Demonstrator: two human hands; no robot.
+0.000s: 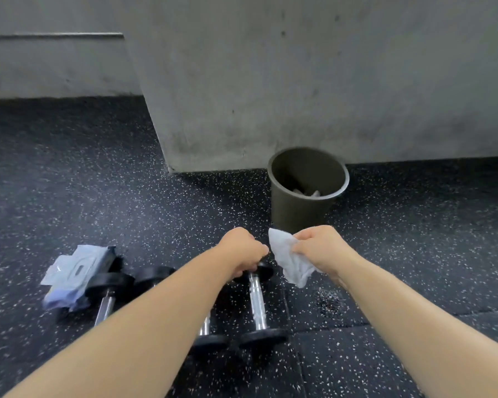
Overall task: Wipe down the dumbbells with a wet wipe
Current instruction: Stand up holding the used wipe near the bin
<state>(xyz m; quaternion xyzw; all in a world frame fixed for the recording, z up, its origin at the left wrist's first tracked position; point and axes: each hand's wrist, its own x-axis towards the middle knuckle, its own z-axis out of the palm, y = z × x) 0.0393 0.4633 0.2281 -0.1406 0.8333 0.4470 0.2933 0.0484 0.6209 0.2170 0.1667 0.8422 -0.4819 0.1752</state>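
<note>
Where open floor [69, 173] stretches left, a wipe pack [75, 275] flanks the dumbbells [256, 303]; the left hand [242, 251] grips the rightmost one's far head, the right hand [319, 248] pinches the wipe [291, 262], bin [296, 211] and wall [242, 81] close beyond.

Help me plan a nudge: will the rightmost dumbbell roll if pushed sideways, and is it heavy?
The rightmost dumbbell has round heads on flat floor, so it probably rolls. Thick heads and chrome handle suggest heavy for its size; its shiny handle may slip when wet.
</note>
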